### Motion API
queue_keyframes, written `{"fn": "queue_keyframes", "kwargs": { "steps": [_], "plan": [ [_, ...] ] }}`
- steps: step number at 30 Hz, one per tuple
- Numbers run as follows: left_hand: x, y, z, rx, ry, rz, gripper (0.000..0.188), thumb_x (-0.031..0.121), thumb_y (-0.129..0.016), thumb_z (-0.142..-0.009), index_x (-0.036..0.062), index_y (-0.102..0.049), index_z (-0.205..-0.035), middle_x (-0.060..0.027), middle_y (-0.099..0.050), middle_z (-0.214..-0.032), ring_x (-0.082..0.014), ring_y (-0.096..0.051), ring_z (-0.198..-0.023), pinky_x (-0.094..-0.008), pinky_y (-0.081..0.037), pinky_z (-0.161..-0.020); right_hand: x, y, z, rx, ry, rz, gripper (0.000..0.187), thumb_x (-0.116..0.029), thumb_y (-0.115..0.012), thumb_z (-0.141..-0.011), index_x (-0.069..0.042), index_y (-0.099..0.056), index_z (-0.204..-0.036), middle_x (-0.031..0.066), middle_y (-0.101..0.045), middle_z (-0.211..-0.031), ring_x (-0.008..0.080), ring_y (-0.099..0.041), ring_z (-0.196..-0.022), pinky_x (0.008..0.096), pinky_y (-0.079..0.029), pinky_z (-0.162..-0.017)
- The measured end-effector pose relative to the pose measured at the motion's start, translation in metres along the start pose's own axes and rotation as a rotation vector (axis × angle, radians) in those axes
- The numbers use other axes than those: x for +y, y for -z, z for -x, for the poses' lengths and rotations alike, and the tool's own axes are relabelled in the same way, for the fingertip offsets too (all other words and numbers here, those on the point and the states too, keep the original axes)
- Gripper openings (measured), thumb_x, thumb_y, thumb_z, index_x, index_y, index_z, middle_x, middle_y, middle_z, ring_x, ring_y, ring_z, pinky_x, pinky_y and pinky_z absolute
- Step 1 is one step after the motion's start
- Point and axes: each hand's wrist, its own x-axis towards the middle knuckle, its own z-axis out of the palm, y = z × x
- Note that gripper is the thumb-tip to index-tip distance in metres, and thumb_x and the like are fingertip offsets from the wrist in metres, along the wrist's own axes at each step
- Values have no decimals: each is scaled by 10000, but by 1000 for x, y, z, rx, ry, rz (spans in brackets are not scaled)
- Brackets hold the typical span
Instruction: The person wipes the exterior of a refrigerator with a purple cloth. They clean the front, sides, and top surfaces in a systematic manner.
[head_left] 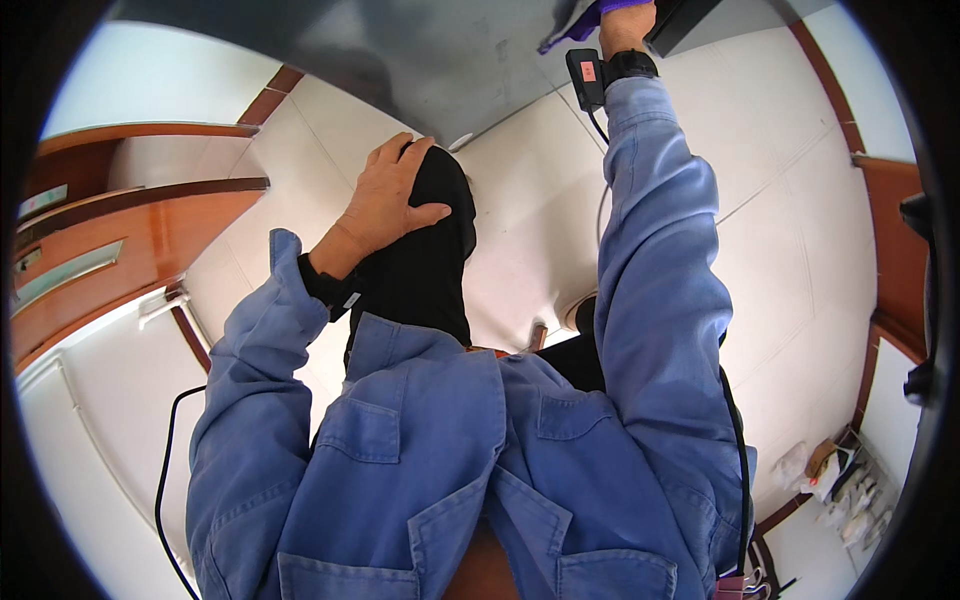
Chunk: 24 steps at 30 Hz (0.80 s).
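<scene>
My left hand [385, 200] rests on my bent knee in black trousers [420, 270], its fingers spread and the thumb out to the side. My right arm reaches far forward to the top of the view. There my right hand [628, 27] has hold of a purple cloth [585, 22] beside a dark grey, smooth-faced panel [420, 70]. The upper edge of the picture cuts off part of that hand and cloth. Each wrist wears a black band, and a small black box [585, 80] with a cable sits at the right one.
Pale floor tiles [780, 180] lie around me. An open reddish-brown wooden door [140, 245] stands at the left, and more brown woodwork [895, 250] at the right. Several plastic bags [850, 500] hang or lie at the lower right. Black cables run beside both arms.
</scene>
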Motion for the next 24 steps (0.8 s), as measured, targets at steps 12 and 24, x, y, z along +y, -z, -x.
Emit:
{"fn": "queue_keyframes", "kwargs": {
  "steps": [12, 24],
  "plan": [
    [2, -2, -85, -154, 55, -58, 832, 333, -813, -764, 34, -465, -1457, -225, -440, -1480, -433, -430, -1357, -470, -347, -1158, 230, -46, 20, 8, -192, 182, 423, -417, -486, -1004, -50, -676, -1092, 217, -712, -1118, 421, -663, -1067, 464, -516, -861],
    [17, 0, -118, -323, 134, -23, 858, 338, -833, -741, 69, -465, -1468, -179, -427, -1469, -386, -408, -1362, -441, -354, -1160, 258, -97, 89, -618, 357, 1127, 306, -169, -533, -970, -68, -701, -1205, 171, -678, -1256, 357, -637, -1172, 458, -491, -1002]
  ]
}}
